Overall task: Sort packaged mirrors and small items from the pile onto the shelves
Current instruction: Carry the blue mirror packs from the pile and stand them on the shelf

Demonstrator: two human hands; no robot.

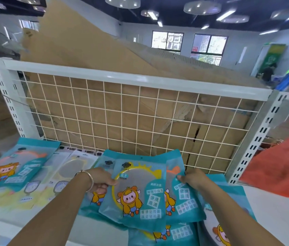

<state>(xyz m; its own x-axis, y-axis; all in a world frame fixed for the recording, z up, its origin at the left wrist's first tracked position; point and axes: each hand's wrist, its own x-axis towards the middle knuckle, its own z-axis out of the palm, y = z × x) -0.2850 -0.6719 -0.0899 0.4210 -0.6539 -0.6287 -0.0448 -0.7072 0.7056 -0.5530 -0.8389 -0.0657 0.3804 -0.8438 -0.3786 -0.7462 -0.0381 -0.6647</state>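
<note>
- The left hand [101, 181] is pinching the left edge of the yellow-rimmed mirror packet [136, 196], thumb lying on its front face.
- The right hand [192, 179] is pinching the right edge of the orange-rimmed mirror packet [181, 197], which is sitting just behind the yellow one and overlapping it.
- Both packets are being held fanned out above the near pile of teal packets [175, 233], in the middle of the white shelf [273, 206].
- The pouches are looking light and glossy, so they are likely sliding easily over one another. The round mirror inside is probably stiff and breakable, while the pouch border is bending softly.
- Gripping by the side borders, as both hands are doing, is looking sound. Holding nearer the mirror disc would likely be steadier than holding a floppy corner.
- To the far left, more teal mirror packets [15, 167] and pale yellow packets [69, 167] are lying flat, touching and overlapping.
- The wire grid back panel [122, 112] is closing off the far side, and the slotted upright [257, 139] is bounding the right.
- Bare shelf is showing at the right, beside a red bag [282, 166], and this is offering the most open room.
</note>
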